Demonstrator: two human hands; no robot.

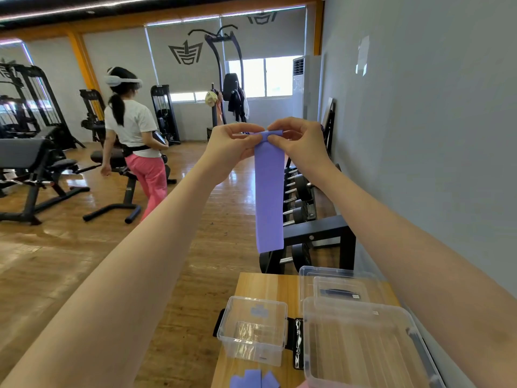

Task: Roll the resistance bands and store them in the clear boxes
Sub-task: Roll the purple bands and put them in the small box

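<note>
I have both hands raised in front of me. My left hand and right hand each pinch the top end of the purple band, thumb and fingertips clamped on a small fold or first turn there. The rest of the band hangs straight down, its lower edge free in the air above the table and touching nothing.

On the table, the small box stands open near the left edge; I see only clear wrapping and a purple reflection in it, no band that I can make out. The big box sits to its right by the wall, seemingly holding nothing. Behind it another clear box holds something dark, too small to tell. More purple bands lie at the table's near edge. A black patterned strip lies between the two front boxes.

Beyond the table stands a dumbbell rack against the wall. To the left is open wooden floor, with another person well apart among benches.
</note>
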